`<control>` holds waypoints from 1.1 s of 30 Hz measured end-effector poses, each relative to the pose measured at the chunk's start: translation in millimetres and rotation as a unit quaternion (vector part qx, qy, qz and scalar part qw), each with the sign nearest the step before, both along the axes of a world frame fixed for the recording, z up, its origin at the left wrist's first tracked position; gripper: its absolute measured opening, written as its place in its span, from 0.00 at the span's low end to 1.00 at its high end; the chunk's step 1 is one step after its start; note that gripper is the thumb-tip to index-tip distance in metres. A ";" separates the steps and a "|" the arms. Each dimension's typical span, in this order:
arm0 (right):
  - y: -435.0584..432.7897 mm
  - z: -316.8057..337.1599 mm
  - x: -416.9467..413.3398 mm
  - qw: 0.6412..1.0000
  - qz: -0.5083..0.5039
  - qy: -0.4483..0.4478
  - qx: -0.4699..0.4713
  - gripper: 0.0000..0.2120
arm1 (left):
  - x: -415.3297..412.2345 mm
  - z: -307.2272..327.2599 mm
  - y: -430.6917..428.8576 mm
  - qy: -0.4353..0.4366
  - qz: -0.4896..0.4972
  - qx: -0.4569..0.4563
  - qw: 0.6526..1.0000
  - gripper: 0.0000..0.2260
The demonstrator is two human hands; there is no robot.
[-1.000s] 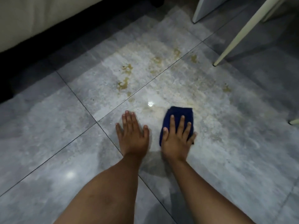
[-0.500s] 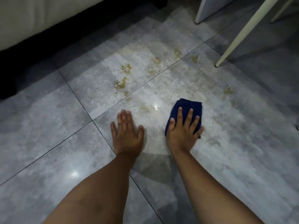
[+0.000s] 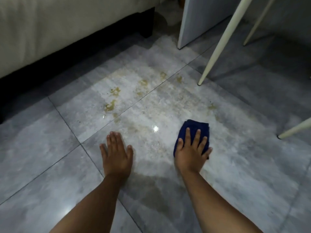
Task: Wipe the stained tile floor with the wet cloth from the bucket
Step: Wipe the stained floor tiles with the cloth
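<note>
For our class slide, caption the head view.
Right hand presses folded dark-blue cloth on stained grey tile floor; left hand flat.

A pale sofa (image 3: 55, 29) on a dark base fills ten to eleven o'clock. A grey panel (image 3: 200, 19) stands at twelve, beside it a slanting cream leg (image 3: 222, 41), a thinner leg (image 3: 259, 22) at one, another leg (image 3: 296, 129) at three

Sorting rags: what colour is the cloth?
Dark blue cloth, under the right hand; head view.
</note>
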State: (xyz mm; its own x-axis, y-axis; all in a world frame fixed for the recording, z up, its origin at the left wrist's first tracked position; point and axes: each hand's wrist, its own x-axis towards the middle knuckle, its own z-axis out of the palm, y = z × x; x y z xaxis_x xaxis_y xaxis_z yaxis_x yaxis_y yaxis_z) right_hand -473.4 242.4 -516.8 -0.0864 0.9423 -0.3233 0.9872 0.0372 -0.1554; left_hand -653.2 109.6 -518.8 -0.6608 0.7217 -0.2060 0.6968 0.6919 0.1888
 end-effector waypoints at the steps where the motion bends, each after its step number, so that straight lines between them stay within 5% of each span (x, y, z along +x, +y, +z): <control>1: 18.8 5.1 2.5 1.000 0.017 0.004 0.002 0.26 | 4.9 4.7 7.8 0.000 -0.014 0.017 1.000 0.29; 5: 87.1 20.4 33.0 0.998 -0.002 0.021 0.054 0.26 | 29.6 24.2 79.4 -0.024 -0.081 0.096 0.992 0.30; 10: 38.1 7.6 69.6 0.996 -0.036 0.022 0.074 0.26 | 86.6 13.9 132.6 0.001 -0.146 0.074 0.987 0.29; 16: 138.1 30.2 79.4 0.987 0.120 0.026 0.103 0.25 | 100.2 14.5 168.9 -0.003 -0.144 0.096 0.985 0.30; 23: 122.9 -1.7 74.6 0.992 -0.072 0.017 0.098 0.26 | 107.9 0.1 141.3 0.007 -0.136 0.067 0.988 0.31; 29: 185.6 13.1 32.0 0.993 0.096 0.040 0.061 0.25 | 112.4 7.4 147.0 0.016 -0.135 0.062 0.989 0.30; 33: 235.1 12.7 68.5 0.996 -0.013 0.044 0.074 0.26 | 111.0 6.9 159.6 0.025 -0.147 0.077 0.986 0.31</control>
State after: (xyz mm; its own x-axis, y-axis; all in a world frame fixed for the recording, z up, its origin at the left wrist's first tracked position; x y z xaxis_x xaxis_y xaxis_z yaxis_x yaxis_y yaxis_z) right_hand -404.9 477.5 -504.2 -0.0836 0.9815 -0.1723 0.9708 0.0411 -0.2364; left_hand -542.2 269.2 -511.9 -0.4259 0.9033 -0.0508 0.8738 0.4253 0.2358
